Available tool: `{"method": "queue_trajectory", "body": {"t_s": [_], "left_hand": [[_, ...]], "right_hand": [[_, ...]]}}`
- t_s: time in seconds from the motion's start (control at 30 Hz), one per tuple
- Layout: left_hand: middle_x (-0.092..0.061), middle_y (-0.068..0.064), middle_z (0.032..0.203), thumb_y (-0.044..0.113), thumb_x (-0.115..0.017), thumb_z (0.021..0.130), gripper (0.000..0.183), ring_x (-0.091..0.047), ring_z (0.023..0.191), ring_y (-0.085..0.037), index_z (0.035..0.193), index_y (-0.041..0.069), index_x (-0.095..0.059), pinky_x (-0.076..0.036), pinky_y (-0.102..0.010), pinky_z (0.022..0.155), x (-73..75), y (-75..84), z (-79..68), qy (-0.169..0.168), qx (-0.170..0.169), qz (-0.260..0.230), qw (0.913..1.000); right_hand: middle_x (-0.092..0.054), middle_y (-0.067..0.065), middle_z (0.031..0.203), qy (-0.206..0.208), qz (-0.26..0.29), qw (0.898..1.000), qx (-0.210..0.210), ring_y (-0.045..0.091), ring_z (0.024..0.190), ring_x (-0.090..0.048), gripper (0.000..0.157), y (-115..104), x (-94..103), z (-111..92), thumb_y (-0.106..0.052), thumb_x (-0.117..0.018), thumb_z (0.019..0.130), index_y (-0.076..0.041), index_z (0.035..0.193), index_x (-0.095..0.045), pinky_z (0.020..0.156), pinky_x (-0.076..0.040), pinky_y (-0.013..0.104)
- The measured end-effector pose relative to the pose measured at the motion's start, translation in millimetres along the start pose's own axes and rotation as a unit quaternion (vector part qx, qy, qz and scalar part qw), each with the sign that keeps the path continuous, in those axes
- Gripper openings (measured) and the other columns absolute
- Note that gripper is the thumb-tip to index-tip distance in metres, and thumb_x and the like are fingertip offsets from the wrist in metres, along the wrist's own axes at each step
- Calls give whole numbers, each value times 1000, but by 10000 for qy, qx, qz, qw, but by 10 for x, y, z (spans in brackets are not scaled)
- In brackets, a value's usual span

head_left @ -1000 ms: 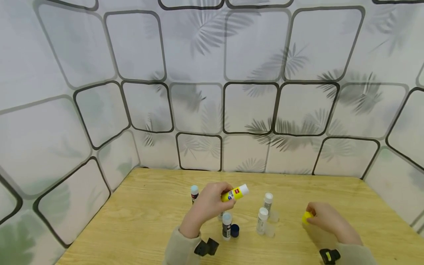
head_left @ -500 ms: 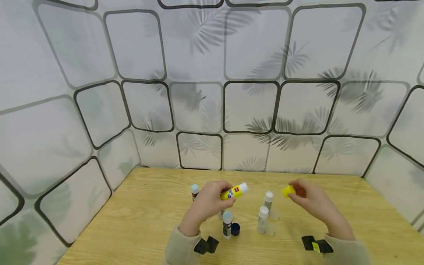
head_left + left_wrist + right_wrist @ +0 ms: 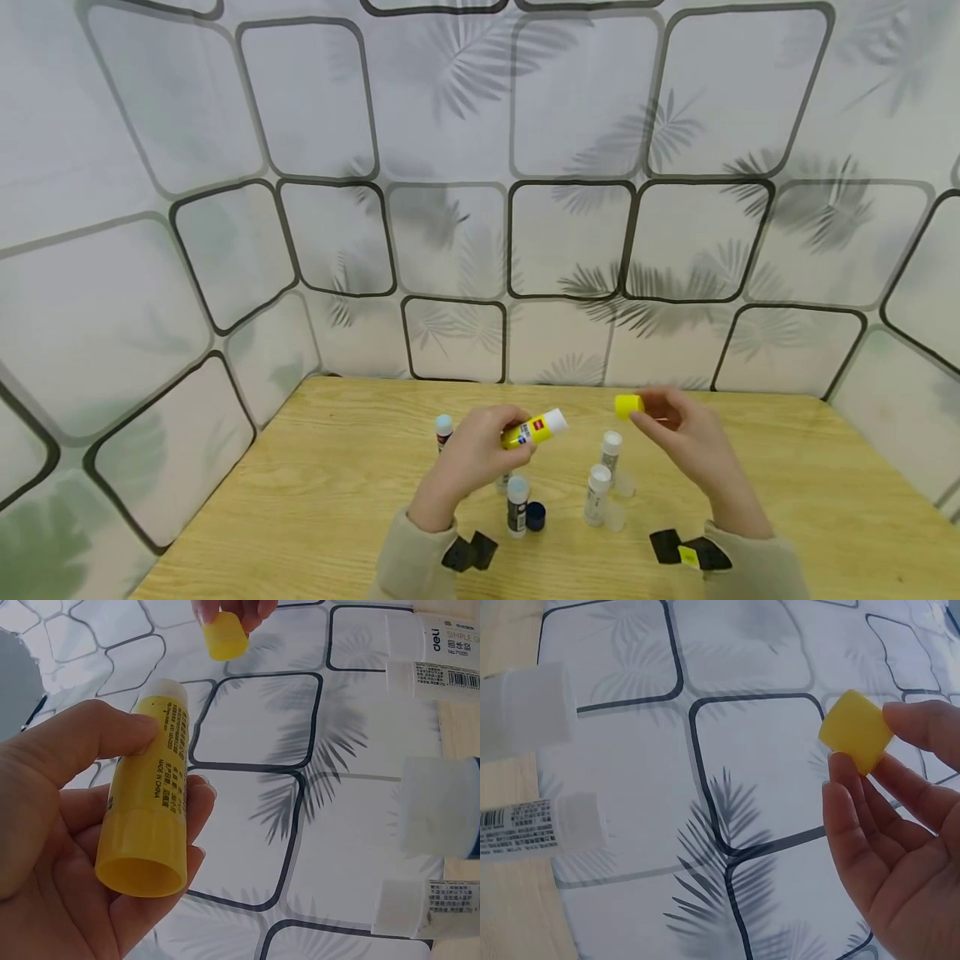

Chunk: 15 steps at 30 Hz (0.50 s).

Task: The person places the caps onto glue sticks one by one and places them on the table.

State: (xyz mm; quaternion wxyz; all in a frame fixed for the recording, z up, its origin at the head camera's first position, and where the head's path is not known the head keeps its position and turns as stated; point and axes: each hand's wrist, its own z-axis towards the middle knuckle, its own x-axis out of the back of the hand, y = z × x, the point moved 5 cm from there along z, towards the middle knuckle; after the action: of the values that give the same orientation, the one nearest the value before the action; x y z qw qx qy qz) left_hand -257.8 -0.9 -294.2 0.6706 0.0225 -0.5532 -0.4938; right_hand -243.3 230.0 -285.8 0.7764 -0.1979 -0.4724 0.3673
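Observation:
A yellow glue stick with a bare white top is gripped in my left hand, tilted with the white end up and to the right. In the left wrist view the thumb lies along the labelled yellow barrel, and its hollow yellow base faces the camera. My right hand pinches a small yellow cap between thumb and fingertips. The cap juts out past the fingers in the right wrist view. Both hands are raised above the table, with a gap between the cap and the glue stick.
Uncapped glue sticks stand on the wooden table: a dark-labelled one beside a navy cap, and a white one near a clear cap. Another dark-labelled stick is partly behind my left hand. A patterned curtain surrounds the table.
My right hand has lifted the yellow cap from the right side of the table and carried it up and left, towards the glue stick. My left hand has stayed nearly still.

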Motion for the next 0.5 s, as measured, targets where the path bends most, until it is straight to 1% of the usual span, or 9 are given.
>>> {"method": "queue_trajectory", "body": {"t_s": [0.03,0.1,0.23,0.3,0.37,0.5], "left_hand": [[-61,-1,90,13,-63,81,22,-52,69,-5,101,6,-62,-44,-18,60,7,3,0,49,-18,0,10000],[-61,-2,92,13,-63,81,23,-52,70,-5,103,5,-61,-44,-18,61,16,9,1,141,-60,-4,9999],[-62,-4,92,13,-63,81,24,-53,71,-5,103,4,-61,-44,-17,60,29,32,11,376,-227,-14,9990],[-62,-4,92,12,-63,81,24,-53,71,-5,103,3,-61,-44,-17,59,30,47,16,511,-346,-25,9981],[-62,-4,91,12,-64,80,24,-53,71,-6,102,3,-61,-44,-17,58,29,61,19,645,-467,-46,9968],[-62,-5,91,11,-64,80,24,-52,71,-5,102,2,-61,-44,-16,58,22,81,16,862,-659,-105,9940]], "right_hand": [[-60,11,93,26,106,9999,-59,14,79,-55,29,3,-7,1,-16,-61,84,2,106,-57,66,-46,20],[-60,13,94,45,487,9987,-136,10,79,-55,28,4,-27,1,-13,-61,84,4,106,-56,66,-46,20],[-59,14,96,-42,1344,9909,-31,6,79,-57,28,-26,-88,-6,-8,-60,84,6,108,-55,67,-47,20],[-58,11,96,-115,1726,9849,65,7,81,-58,28,-51,-123,-11,-6,-60,84,8,108,-54,68,-47,20],[-59,6,97,-196,1994,9796,151,8,83,-58,29,-78,-157,-17,-5,-60,84,8,109,-54,69,-47,21],[-60,-4,97,-374,2361,9706,285,10,85,-59,29,-137,-222,-30,-2,-59,84,10,110,-53,70,-48,21]]}}
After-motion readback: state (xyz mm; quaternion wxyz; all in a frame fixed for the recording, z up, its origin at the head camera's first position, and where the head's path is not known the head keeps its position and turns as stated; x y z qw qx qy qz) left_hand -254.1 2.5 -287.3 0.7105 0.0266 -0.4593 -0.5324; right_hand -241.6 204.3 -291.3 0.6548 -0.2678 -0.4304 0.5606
